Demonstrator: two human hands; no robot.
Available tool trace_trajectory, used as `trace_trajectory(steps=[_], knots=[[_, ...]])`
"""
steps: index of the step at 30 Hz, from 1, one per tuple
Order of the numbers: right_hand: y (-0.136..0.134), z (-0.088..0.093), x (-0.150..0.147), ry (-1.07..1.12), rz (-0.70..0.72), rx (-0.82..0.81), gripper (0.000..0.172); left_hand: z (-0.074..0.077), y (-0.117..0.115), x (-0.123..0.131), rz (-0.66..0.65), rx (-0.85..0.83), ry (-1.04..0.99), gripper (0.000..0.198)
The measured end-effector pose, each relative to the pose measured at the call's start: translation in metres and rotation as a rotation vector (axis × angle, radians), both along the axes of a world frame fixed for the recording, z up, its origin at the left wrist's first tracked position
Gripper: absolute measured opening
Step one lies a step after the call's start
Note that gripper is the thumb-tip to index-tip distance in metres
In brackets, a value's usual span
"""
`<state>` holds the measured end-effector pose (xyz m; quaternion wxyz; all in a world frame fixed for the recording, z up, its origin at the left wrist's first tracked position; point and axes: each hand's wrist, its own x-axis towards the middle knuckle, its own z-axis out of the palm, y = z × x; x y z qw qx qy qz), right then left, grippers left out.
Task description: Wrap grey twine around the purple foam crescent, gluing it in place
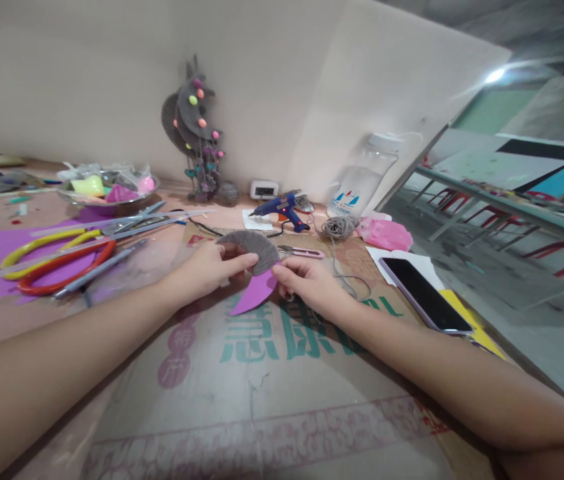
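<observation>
Between both hands is a crescent-shaped purple cutout [257, 291], its upper part wrapped in grey yarn [249, 244]. My left hand [222, 265] grips the wrapped part, with the thumb on top. My right hand [307, 279] pinches the crescent's right edge where the wrapping meets bare purple. The bare tip points down and left. From near my right hand, a grey strand runs toward a ball of grey yarn [341, 227]. A pink utility knife [302, 252] lies just behind my right hand.
A blue glue gun [282, 210], a small digital clock [264, 190] and a clear bottle [365, 177] stand behind. Yellow- and red-handled scissors [67, 273] and a metal bowl [112, 205] are left; a phone [425, 293] lies right. A finished-looking grey moon ornament [195, 127] leans on the wall.
</observation>
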<state>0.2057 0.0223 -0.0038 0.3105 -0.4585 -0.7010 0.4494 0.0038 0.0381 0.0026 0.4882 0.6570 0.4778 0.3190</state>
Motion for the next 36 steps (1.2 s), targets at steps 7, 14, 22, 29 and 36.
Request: trace_trajectory(steps=[7, 14, 22, 29, 36], knots=[[0.0, -0.001, -0.001, 0.024, -0.032, -0.045, 0.028, -0.006, 0.002, 0.0, -0.004, -0.044, -0.058, 0.033], [-0.003, 0.004, -0.001, 0.083, -0.026, -0.013, 0.03, -0.009, 0.003, 0.0, -0.011, -0.078, -0.122, 0.033], [-0.002, 0.006, -0.002, 0.016, -0.041, 0.04, 0.033, -0.007, 0.001, 0.0, -0.004, -0.061, -0.105, 0.03], [-0.001, 0.002, 0.001, 0.012, -0.012, 0.023, 0.048, -0.015, 0.011, -0.002, 0.06, -0.006, -0.256, 0.033], [0.0, 0.0, -0.001, -0.039, 0.047, 0.047, 0.026, -0.007, 0.007, -0.002, -0.012, 0.069, -0.141, 0.033]])
